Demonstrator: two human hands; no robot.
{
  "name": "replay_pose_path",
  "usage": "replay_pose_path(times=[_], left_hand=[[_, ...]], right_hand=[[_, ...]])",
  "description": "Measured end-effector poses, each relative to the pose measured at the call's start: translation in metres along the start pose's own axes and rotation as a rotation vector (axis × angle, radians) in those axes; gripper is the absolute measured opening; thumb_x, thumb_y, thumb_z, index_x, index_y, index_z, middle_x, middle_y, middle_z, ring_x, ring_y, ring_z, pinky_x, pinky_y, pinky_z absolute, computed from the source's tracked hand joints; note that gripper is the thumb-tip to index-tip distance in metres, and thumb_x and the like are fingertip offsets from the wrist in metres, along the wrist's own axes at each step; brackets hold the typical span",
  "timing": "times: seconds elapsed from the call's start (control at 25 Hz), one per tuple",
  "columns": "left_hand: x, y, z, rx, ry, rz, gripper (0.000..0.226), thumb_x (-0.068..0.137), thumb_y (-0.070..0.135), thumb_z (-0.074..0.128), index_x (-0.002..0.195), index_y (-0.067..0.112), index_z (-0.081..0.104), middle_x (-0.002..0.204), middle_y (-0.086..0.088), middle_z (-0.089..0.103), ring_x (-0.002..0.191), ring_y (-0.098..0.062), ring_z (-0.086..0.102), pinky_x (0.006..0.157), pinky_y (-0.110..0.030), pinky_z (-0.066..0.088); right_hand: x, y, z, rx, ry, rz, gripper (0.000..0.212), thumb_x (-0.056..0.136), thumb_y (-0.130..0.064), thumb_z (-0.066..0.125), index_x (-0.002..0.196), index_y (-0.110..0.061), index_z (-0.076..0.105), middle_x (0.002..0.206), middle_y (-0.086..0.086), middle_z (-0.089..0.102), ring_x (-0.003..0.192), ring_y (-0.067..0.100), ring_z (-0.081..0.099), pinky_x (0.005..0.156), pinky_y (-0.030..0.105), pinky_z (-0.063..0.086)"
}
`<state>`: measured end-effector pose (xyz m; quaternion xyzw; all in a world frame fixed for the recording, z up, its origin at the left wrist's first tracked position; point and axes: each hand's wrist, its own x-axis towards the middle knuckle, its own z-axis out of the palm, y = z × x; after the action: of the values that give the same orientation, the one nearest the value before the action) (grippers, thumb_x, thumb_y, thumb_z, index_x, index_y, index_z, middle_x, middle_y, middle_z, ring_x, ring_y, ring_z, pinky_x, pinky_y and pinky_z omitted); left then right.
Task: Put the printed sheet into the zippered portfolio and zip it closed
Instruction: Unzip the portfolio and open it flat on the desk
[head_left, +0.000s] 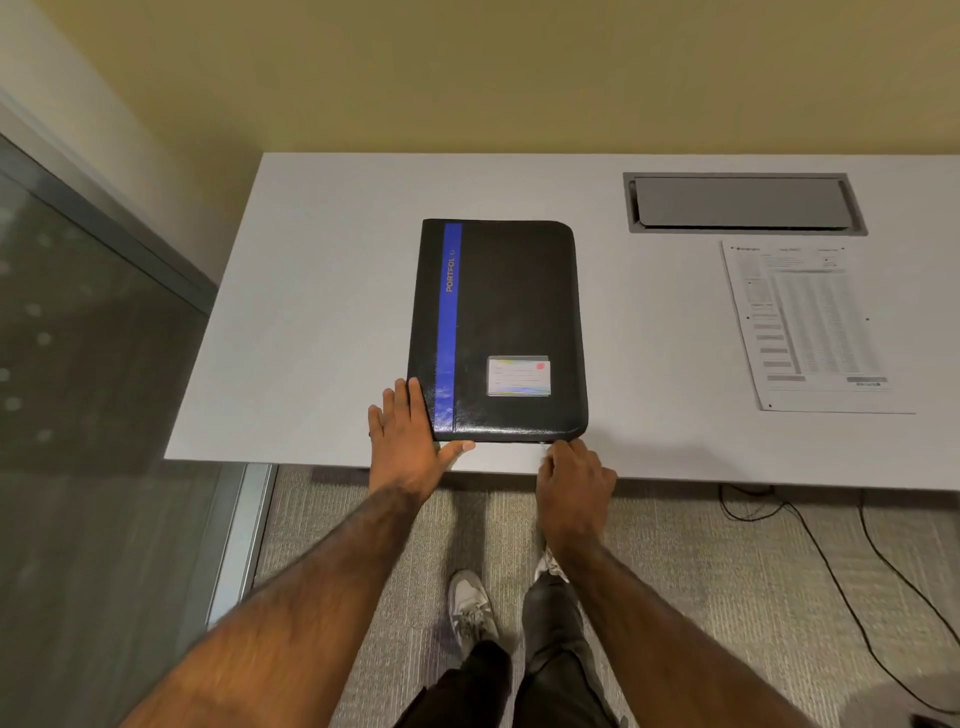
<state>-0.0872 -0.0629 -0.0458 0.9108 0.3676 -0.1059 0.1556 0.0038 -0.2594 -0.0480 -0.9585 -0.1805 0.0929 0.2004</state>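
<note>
White desk (322, 322) fills mid-frame, closed portfolio (511, 312) at centre, left hand (408, 441) flat, fingers spread at its lower-left corner, right hand (574, 486) pinching the zipper pull (544, 446), printed sheet (810, 327) lying at right.

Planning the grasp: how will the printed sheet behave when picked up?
The printed sheet is probably floppy and very light: one thin page. It lies flat on the smooth table, so pinching may be hard; it would likely slide toward an edge.

glossy black leather-look portfolio (511, 322), matt white smooth table (332, 291), thin paper sheet (810, 327), brushed metal hatch (743, 201).
</note>
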Motion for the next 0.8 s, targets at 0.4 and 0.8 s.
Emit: replay_pose_path(times=[0.4, 0.8], left_hand=[[-0.042, 0.014, 0.005, -0.098, 0.223, 0.061, 0.091, 0.080, 0.071, 0.063, 0.149, 0.019, 0.036, 0.156, -0.012, 0.031, 0.149, -0.031, 0.027, 0.126, -0.051, 0.010], [-0.056, 0.069, 0.034, -0.293, 0.285, -0.203, 0.033, 0.077, 0.052, 0.079, 0.096, 0.027, 0.067, 0.096, 0.006, 0.058, 0.093, -0.017, 0.054, 0.096, -0.039, 0.041]], right_hand=[[-0.008, -0.031, 0.010, 0.249, -0.104, 0.028, 0.013, 0.094, -0.036, 0.057, 0.096, -0.025, 0.064, 0.100, -0.007, 0.063, 0.092, 0.013, 0.060, 0.090, 0.036, 0.050], [0.064, -0.005, -0.040, 0.683, -0.047, 0.589, 0.023, 0.092, -0.025, 0.067, 0.085, -0.003, 0.068, 0.079, 0.008, 0.067, 0.069, 0.023, 0.064, 0.072, 0.040, 0.063]])
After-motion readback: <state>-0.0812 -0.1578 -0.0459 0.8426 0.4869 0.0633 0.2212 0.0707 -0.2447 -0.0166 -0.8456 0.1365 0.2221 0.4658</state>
